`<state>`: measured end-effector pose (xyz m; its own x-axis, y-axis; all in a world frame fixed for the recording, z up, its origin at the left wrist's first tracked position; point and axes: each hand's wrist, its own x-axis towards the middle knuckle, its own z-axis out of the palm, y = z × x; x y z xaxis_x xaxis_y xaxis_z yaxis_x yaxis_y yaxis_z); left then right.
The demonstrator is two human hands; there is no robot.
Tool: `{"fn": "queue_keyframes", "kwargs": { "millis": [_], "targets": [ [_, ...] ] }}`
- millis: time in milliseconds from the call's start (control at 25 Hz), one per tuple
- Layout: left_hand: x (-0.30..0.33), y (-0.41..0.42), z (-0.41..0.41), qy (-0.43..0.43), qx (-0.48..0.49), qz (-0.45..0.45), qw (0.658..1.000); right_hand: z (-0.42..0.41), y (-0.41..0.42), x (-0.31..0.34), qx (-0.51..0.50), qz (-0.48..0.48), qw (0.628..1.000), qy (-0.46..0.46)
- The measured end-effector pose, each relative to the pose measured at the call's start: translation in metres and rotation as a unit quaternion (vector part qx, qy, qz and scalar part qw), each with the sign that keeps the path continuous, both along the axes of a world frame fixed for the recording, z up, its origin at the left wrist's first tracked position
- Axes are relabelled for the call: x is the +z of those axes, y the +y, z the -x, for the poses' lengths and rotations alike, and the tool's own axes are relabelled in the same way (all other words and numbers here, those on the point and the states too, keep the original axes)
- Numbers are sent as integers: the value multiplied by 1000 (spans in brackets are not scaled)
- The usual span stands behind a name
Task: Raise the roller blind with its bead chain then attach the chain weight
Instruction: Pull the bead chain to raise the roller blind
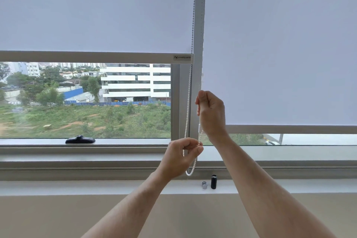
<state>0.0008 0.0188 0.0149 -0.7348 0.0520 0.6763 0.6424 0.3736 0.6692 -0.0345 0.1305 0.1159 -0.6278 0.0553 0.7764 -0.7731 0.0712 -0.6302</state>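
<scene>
2 hands (183, 155) (211, 114) pinch the bead chain (188, 102) above the sill's black cylinder (213, 181)

A wide window (85, 100) shows daylight, green scrub and a white office block (135, 81) far off; below runs a pale sill (96, 186) above a beige wall (58, 216).

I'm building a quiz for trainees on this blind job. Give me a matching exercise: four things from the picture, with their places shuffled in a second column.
Things:
1. left hand
2. right hand
3. black cylinder
4. dark window handle

Places:
A. standing on the sill ledge
B. gripping the bead chain high up
C. lying on the window frame at left
D. pinching the chain near its bottom loop

Pairs: 1-D, 2-B, 3-A, 4-C
</scene>
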Motion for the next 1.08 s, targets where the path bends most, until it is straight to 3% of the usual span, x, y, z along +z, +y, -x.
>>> {"fn": "queue_keyframes", "kwargs": {
  "millis": [320,720,880,1080],
  "targets": [
    [52,-15,7,93,73,-57,991,-7,-1,-45,14,-34,998,-52],
    [70,7,14,53,22,-132,990,-13,5,-88,62,-39,994,-77],
    [65,5,13,43,6,-143,989,-9,18,-83,131,20,987,-94],
    [55,5,8,30,-7,-98,995,-1,19,-39,96,86,988,-85]
  ]
}}
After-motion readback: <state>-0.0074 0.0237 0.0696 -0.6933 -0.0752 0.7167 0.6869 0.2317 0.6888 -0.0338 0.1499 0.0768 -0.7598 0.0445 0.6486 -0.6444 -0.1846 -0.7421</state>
